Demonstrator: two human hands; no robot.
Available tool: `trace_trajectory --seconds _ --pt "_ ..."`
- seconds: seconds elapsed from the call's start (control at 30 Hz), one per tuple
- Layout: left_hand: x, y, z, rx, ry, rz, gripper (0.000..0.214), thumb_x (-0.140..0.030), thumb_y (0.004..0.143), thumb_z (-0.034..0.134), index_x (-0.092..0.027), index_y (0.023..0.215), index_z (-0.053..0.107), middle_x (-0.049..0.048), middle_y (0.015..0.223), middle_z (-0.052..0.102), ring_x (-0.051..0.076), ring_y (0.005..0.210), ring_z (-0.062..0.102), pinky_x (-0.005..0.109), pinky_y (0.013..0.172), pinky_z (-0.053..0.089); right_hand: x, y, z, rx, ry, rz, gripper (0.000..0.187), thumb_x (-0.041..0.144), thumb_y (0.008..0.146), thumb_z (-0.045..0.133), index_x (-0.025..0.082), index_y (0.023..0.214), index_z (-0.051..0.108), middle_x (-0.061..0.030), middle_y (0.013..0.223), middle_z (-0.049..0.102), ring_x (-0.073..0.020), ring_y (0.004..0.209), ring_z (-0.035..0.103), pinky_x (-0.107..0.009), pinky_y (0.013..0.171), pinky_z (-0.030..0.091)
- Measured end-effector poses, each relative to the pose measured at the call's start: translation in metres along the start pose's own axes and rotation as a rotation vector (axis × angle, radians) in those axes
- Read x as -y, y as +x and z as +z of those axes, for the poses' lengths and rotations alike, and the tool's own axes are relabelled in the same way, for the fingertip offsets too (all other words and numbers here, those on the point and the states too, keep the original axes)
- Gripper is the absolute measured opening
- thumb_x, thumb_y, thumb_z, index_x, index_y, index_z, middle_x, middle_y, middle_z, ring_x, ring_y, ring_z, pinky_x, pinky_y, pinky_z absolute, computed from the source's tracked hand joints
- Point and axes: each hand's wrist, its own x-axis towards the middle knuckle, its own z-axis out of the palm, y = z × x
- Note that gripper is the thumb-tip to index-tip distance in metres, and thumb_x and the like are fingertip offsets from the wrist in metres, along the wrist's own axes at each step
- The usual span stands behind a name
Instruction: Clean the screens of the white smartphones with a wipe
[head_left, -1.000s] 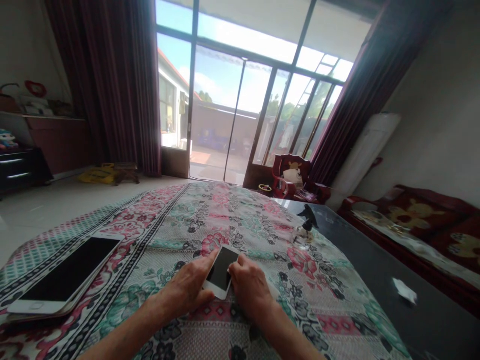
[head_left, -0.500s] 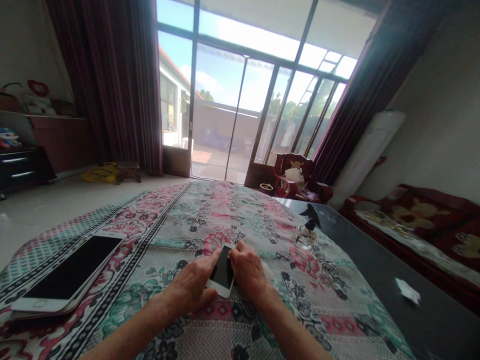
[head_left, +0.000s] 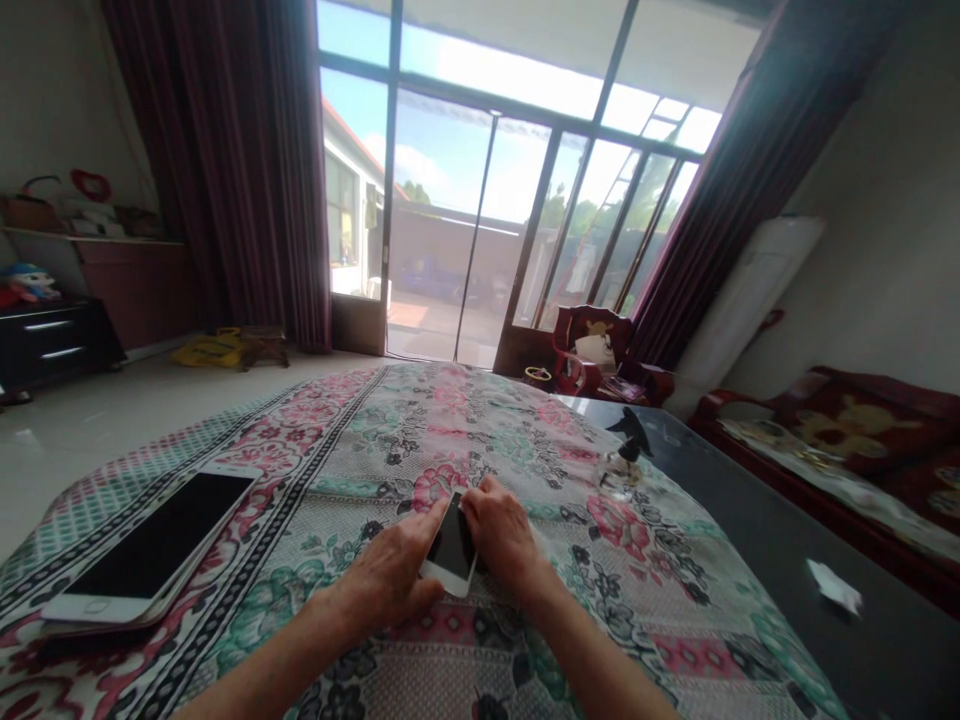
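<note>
A small white phone [head_left: 452, 548] with a dark screen lies on the floral cloth [head_left: 525, 440]. My left hand [head_left: 394, 575] rests on its left edge, fingers extended along it and thumb under the near end. My right hand [head_left: 501, 532] covers the phone's right edge with fingers curled over it. A larger white phone [head_left: 150, 550] with a dark screen lies on the cloth at the left, away from both hands.
A dark glossy table [head_left: 787, 560] shows at the right beyond the cloth, with a scrap of white paper [head_left: 832, 588] and a small dark bird figure [head_left: 628, 440]. A red sofa [head_left: 847, 440] stands at the right; glass doors lie ahead.
My right hand has slid further over the small phone, covering more of its screen. The view has shifted slightly; the large phone has not moved.
</note>
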Motion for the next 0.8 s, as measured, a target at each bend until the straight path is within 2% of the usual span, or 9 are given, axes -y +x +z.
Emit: trace_trajectory --seconds 0.1,0.2,0.43,0.53,0.63,0.8 --pt "-0.002 0.000 -0.002 0.005 -0.002 -0.017 0.085 -0.017 0.066 0.054 -0.016 0.144 0.020 0.0113 0.127 0.054 0.026 0.116 0.051 0.035 0.099 0.039 -0.005 0.016 0.002 -0.023 -0.029 0.059 0.029 0.025 0.093 0.041 0.017 0.083 0.067 -0.0076 0.089 0.059 -0.0151 0.075 0.057 -0.025 0.066 0.036" --pt "-0.002 0.000 -0.002 -0.001 -0.012 -0.004 0.086 -0.017 0.066 0.055 -0.016 0.144 0.019 0.0113 0.126 0.054 0.026 0.116 0.050 0.035 0.099 0.038 0.000 0.013 0.005 -0.024 -0.025 0.021 0.027 0.023 0.092 0.042 0.017 0.082 0.066 -0.0078 0.089 0.059 -0.0155 0.076 0.056 -0.025 0.066 0.036" --pt "0.004 0.002 0.003 -0.044 -0.070 0.023 0.088 -0.014 0.064 0.054 -0.017 0.144 0.019 0.0108 0.126 0.054 0.025 0.118 0.049 0.036 0.099 0.038 0.019 -0.039 0.006 0.012 0.130 -0.194 0.020 0.018 0.086 0.047 0.018 0.078 0.065 -0.0047 0.087 0.056 -0.0131 0.076 0.052 -0.022 0.066 0.036" --pt "0.003 0.003 0.002 -0.071 -0.108 0.020 0.084 -0.016 0.065 0.054 -0.018 0.143 0.023 0.0101 0.123 0.057 0.025 0.116 0.051 0.036 0.098 0.040 0.022 -0.051 0.005 0.020 0.172 -0.269 0.015 0.018 0.083 0.051 0.019 0.079 0.066 -0.0038 0.087 0.057 -0.0133 0.075 0.051 -0.023 0.066 0.036" --pt "0.000 0.004 -0.001 -0.052 -0.123 -0.024 0.085 -0.015 0.061 0.055 -0.012 0.142 0.027 0.0113 0.116 0.060 0.026 0.113 0.053 0.036 0.095 0.041 0.018 -0.041 0.004 0.025 0.180 -0.253 0.018 0.018 0.084 0.050 0.021 0.082 0.068 -0.0035 0.086 0.057 -0.0136 0.075 0.051 -0.023 0.067 0.036" --pt "-0.004 0.004 -0.003 -0.054 -0.160 -0.073 0.089 -0.014 0.058 0.055 -0.013 0.142 0.027 0.0073 0.105 0.064 0.024 0.102 0.056 0.032 0.087 0.045 0.008 0.001 0.007 -0.031 0.099 -0.073 0.025 0.022 0.090 0.044 0.018 0.081 0.068 -0.0062 0.087 0.059 -0.0152 0.080 0.055 -0.024 0.071 0.037"
